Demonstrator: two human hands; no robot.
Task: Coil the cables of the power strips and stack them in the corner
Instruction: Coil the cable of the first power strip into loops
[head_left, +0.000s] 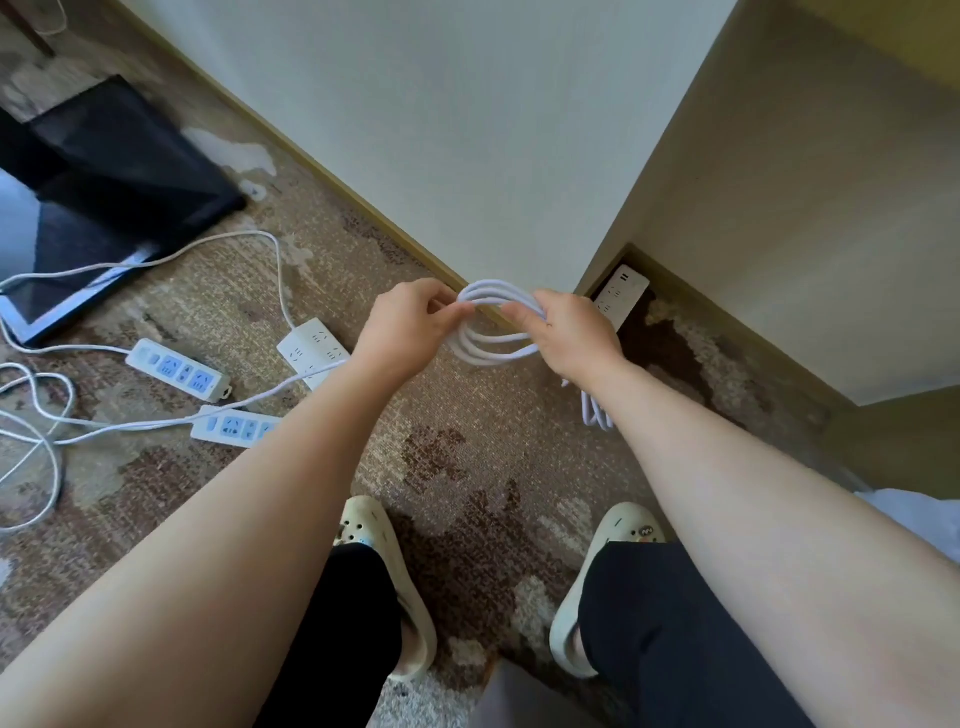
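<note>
Both hands hold a white coiled cable (493, 325) up over the carpet (441, 415), just in front of the wall's baseboard: the left hand (410, 330) pinches the loops at their left side between thumb and fingertips, and the right hand (574, 335) has its fingers curled round the loops at their right side. More white cable hangs below the right wrist. One white power strip (621, 296) lies in the corner where the wall meets the wooden cabinet (805, 234). Left of the arms, three more strips lie on the carpet: a white one (311, 351) near the left wrist and two with blue sockets (179, 370) (236, 427), their loose cables (36, 415) trailing toward the carpet's left edge beside a dark screen (104, 208). Cream clogs (387, 571) stand below
</note>
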